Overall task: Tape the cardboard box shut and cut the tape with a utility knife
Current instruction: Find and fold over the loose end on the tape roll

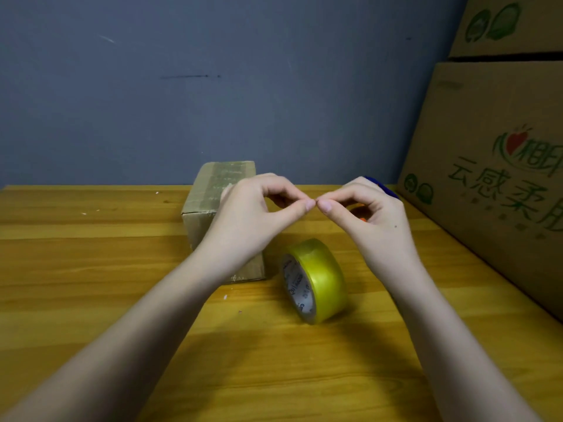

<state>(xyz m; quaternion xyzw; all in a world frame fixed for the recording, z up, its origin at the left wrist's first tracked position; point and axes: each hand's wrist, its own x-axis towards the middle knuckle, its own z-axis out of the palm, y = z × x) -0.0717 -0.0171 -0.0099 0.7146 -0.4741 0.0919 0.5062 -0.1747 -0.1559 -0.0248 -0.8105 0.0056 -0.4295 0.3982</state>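
Wooden table [91, 300]: yellow-brown grain, bearing all items below.

Forearms: two bare forearms rise from the lower corners and converge above mid-table.

Tape roll [315, 280]: yellowish clear tape on a printed white core, standing on edge, just right of the box's near corner, below the hands.

Left hand [253, 211]: raised, wrist bent, thumb and forefinger tips pinched together; whether anything lies between them cannot be told.

Right hand [371, 213]: mirrored pose, thumb and forefinger pinched, tips meeting those of the left hand; contents likewise unclear.

Cardboard box [210, 202]: small, closed, tape strip along its top, partly behind the left hand.

Blue and orange object [380, 185]: mostly hidden behind the right hand; unidentifiable.

Large printed cartons [493, 153]: stacked at right.

Blue-grey wall [213, 86]: rear.
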